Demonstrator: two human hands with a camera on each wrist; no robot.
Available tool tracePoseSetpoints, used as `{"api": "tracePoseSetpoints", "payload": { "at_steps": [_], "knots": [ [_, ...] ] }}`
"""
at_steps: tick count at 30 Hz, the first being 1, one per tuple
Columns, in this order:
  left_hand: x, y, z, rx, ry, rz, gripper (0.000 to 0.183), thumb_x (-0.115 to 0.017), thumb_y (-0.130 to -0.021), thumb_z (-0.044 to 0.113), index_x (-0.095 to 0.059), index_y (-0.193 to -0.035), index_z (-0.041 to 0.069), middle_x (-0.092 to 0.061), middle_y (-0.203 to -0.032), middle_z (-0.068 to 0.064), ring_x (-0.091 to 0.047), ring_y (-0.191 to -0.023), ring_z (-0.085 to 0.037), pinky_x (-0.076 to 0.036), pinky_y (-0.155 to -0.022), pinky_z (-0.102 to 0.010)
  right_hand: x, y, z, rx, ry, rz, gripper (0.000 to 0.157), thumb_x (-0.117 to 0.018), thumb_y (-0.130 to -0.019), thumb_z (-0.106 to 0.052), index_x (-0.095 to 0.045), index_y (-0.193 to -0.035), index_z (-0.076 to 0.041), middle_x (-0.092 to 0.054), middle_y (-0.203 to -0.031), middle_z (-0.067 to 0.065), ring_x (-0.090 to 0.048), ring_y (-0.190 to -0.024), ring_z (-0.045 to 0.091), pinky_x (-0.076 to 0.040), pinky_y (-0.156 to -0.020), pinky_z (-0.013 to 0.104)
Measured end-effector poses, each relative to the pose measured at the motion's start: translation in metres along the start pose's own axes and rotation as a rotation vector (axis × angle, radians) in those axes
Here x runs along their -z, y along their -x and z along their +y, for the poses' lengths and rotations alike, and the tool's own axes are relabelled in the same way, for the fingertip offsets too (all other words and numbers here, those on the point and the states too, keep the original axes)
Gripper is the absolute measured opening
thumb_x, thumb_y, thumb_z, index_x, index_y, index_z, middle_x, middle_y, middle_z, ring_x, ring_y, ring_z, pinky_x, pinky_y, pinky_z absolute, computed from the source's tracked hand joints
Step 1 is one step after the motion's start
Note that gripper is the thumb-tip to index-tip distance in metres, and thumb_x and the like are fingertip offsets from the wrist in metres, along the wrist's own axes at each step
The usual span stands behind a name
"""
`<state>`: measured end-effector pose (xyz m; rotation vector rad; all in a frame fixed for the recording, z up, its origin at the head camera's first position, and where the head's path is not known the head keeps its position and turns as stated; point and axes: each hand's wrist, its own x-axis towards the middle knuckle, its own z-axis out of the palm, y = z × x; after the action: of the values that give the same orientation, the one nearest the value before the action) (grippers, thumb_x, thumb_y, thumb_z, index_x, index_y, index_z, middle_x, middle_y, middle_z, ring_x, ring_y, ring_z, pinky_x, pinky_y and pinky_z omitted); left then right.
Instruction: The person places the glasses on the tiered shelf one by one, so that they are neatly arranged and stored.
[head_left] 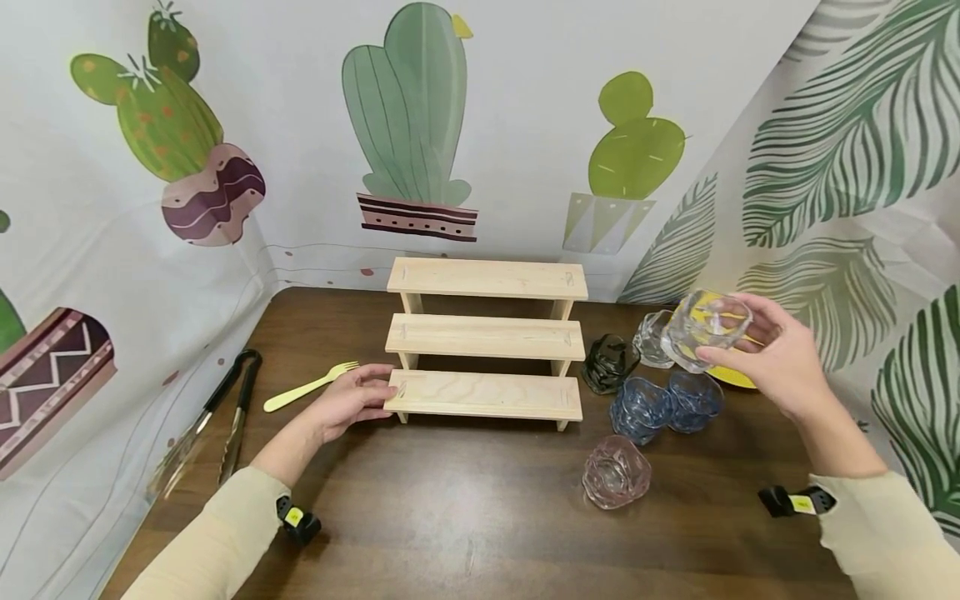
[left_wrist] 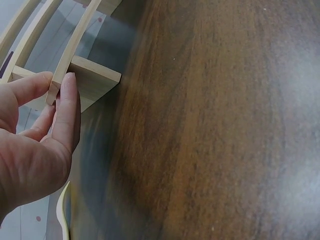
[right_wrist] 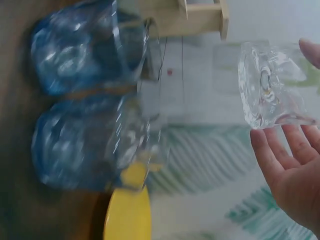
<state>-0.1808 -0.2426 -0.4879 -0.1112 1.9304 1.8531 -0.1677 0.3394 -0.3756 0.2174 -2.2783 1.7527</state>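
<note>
My right hand [head_left: 772,358] holds a clear glass [head_left: 701,329] up above the right side of the table, thumb on one side and fingers on the other. The right wrist view shows this clear glass [right_wrist: 275,85] well apart from two blue glasses [right_wrist: 75,145]. At the left end of a three-step wooden stand [head_left: 487,393], my left hand [head_left: 352,400] pinches the lowest board, thumb above and fingers below, plain in the left wrist view. Right of the stand are a dark glass [head_left: 609,364] and another clear glass [head_left: 651,340]. Nearer me sits a pink glass [head_left: 617,472].
A yellow plate [head_left: 729,378] lies behind the blue glasses, partly hidden by the right hand. Left of the stand, a pale yellow fork [head_left: 307,388] and black-handled tongs [head_left: 238,408] lie on the brown table [head_left: 450,517]. Patterned cloth hangs behind.
</note>
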Motion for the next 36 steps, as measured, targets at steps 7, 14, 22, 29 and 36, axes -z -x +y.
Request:
{"api": "tracePoseSetpoints", "payload": {
  "at_steps": [7, 14, 22, 29, 36],
  "knots": [
    [-0.001, 0.0, 0.001, 0.004, 0.007, 0.006, 0.063, -0.068, -0.1, 0.008, -0.037, -0.153, -0.007, -0.056, -0.128, -0.022, -0.069, -0.099, -0.022, -0.061, -0.086, -0.037, -0.034, -0.029, -0.009, -0.016, 0.144, -0.042, 0.071, -0.089, -0.078, 0.006, -0.058, -0.141, -0.007, -0.071, -0.121, -0.008, -0.065, -0.104, 0.006, -0.054, -0.082, 0.013],
    [0.0, 0.0, 0.001, 0.003, 0.001, 0.004, 0.063, -0.068, -0.1, 0.008, -0.037, -0.153, -0.006, -0.058, -0.127, -0.022, -0.069, -0.099, -0.022, -0.061, -0.086, -0.037, -0.074, -0.056, -0.022, -0.006, 0.137, -0.113, 0.076, -0.091, -0.078, -0.002, -0.055, -0.144, -0.01, -0.069, -0.131, 0.004, -0.064, -0.104, 0.012, -0.054, -0.086, 0.017],
    [0.0, -0.001, -0.001, 0.003, 0.013, 0.004, 0.064, -0.068, -0.1, 0.008, -0.036, -0.153, -0.006, -0.06, -0.123, -0.019, -0.069, -0.097, -0.021, -0.061, -0.085, -0.036, -0.124, -0.08, -0.033, -0.008, 0.079, -0.164, 0.076, -0.094, -0.077, -0.01, -0.057, -0.143, -0.01, -0.065, -0.134, 0.011, -0.063, -0.109, 0.02, -0.055, -0.09, 0.021],
    [0.001, -0.001, -0.001, -0.002, 0.016, 0.003, 0.064, -0.069, -0.099, 0.008, -0.037, -0.153, -0.006, -0.061, -0.121, -0.019, -0.07, -0.096, -0.021, -0.062, -0.084, -0.036, -0.168, -0.1, -0.032, 0.015, -0.036, -0.199, 0.078, -0.094, -0.076, -0.009, -0.055, -0.143, -0.009, -0.064, -0.132, 0.017, -0.062, -0.111, 0.022, -0.053, -0.1, 0.034],
    [0.001, -0.001, -0.002, -0.006, 0.015, 0.003, 0.064, -0.069, -0.099, 0.008, -0.038, -0.153, -0.005, -0.061, -0.122, -0.019, -0.07, -0.097, -0.022, -0.062, -0.084, -0.036, -0.211, -0.111, -0.039, 0.017, -0.076, -0.254, 0.077, -0.095, -0.076, -0.014, -0.056, -0.143, -0.012, -0.064, -0.132, 0.009, -0.063, -0.111, 0.024, -0.057, -0.091, 0.034]
  ]
}}
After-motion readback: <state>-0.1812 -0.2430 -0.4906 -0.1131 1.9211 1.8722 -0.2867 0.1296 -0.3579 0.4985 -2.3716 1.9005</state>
